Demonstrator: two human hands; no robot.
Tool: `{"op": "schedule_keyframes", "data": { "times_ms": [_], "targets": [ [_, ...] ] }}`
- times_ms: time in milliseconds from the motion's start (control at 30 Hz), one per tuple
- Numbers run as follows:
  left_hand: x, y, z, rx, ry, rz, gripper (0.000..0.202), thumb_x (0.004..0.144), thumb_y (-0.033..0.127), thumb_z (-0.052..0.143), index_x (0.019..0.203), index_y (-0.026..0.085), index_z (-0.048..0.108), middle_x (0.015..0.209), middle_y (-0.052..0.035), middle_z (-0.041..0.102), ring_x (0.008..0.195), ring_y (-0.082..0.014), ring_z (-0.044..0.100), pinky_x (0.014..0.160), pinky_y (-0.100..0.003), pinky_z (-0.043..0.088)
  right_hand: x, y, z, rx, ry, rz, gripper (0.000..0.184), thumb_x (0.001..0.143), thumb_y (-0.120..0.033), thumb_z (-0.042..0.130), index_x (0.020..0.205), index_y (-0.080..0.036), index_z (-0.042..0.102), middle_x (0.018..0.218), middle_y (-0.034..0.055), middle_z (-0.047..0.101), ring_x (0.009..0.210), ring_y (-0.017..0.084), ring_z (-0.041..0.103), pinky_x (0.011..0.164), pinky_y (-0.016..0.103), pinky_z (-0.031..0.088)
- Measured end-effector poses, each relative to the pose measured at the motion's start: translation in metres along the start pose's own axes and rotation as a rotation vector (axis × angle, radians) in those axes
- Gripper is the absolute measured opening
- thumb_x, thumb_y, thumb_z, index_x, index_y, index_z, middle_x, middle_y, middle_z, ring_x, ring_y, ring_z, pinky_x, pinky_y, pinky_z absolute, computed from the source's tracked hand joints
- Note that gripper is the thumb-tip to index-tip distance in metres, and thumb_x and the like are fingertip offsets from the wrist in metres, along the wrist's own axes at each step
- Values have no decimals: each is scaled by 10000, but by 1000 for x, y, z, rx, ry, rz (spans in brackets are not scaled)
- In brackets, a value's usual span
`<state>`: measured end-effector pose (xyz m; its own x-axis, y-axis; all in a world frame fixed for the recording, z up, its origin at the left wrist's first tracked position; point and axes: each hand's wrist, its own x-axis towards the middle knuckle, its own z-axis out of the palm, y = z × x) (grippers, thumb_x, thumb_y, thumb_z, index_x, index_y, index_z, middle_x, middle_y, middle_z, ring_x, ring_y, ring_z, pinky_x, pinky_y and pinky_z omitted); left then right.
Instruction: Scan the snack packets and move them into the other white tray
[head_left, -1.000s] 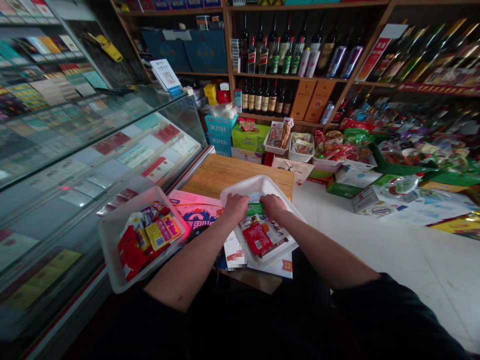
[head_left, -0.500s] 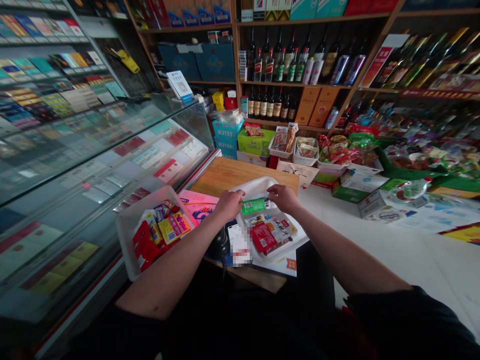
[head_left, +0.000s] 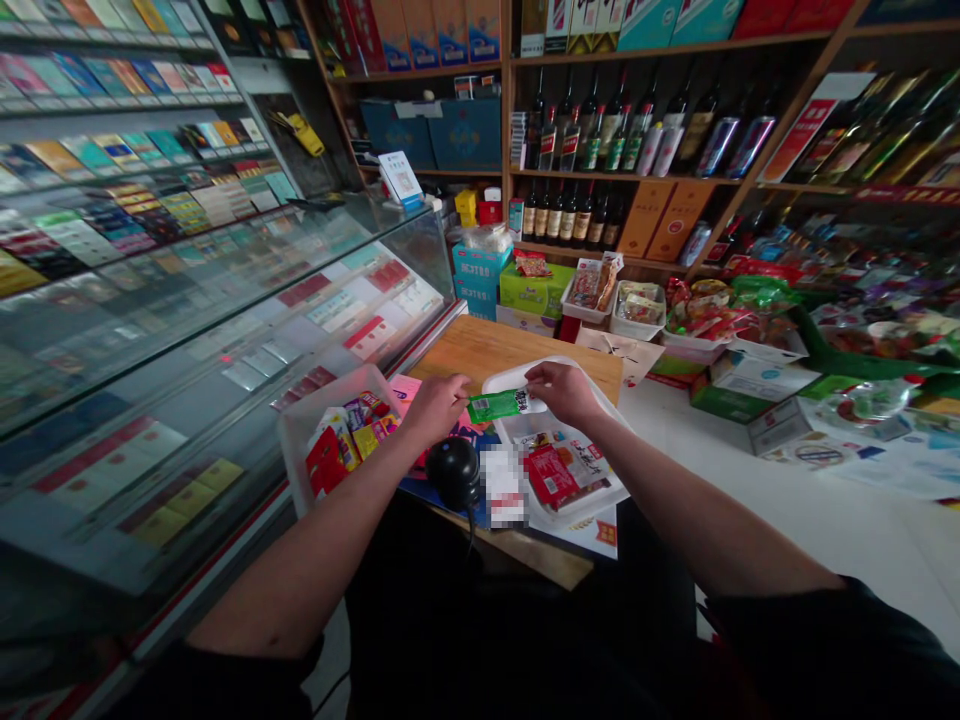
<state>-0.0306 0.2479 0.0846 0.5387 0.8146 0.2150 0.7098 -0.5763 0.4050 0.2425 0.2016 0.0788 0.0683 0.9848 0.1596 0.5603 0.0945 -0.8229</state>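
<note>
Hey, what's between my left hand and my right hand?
In the head view, a green packet spans the stretch between the left hand and the right hand, above the table.

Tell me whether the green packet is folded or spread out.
Spread out: the green packet stretches lengthwise between the left hand and the right hand, printed face showing, with no fold visible.

I'm getting a dim view, with pale reflections washing the glass counter (head_left: 244,265) and the black sleeves (head_left: 825,640) sinking into shadow. The green packet (head_left: 498,405) reads fairly crisp to me, but toward the right edge, bottles (head_left: 885,130) stretch, lean and blur.
</note>
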Motion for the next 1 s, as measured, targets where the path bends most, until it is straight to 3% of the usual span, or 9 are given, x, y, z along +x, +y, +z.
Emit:
{"op": "schedule_keyframes", "data": {
  "times_ms": [233,500,633,767,1000],
  "targets": [
    [-22,-16,-12,103,-10,-60,350,901,174,572,1234,194,681,988,-51,799,1044,-260,691,1020,-404,467,-2,-23,24,-72,-64,-17,195,835,-126,677,1001,-191,758,921,30,794,840,167,727,812,269,536],
    [-40,-36,-6,125,-36,-102,364,906,163,542,1241,190,684,1105,-83,779,1119,-260,669,1083,-406,436,-2,-23,48,-120,-124,-14,240,845,-114,661,1044,-201,762,965,30,803,875,166,731,843,266,527],
    [-47,-39,-3,108,-37,-105,392,885,138,544,1252,178,675,1105,-90,782,1096,-268,676,1106,-434,424,-1,-21,54,-168,-133,-4,235,848,-124,670,1045,-209,765,962,21,803,877,162,730,839,258,522],
    [-52,-44,1,60,-39,-105,379,896,166,547,1254,208,664,1014,-61,798,1073,-262,697,1192,-485,326,-1,-24,57,-186,-146,-23,239,856,-117,660,1053,-201,764,980,32,803,910,167,737,859,258,522],
    [-60,-51,4,75,10,-114,392,893,161,526,1264,204,642,1156,-84,773,1169,-246,673,1237,-500,265,0,-26,64,-195,-155,-55,229,856,-130,666,1041,-221,767,929,13,801,883,169,731,849,264,524]
  ]
}}
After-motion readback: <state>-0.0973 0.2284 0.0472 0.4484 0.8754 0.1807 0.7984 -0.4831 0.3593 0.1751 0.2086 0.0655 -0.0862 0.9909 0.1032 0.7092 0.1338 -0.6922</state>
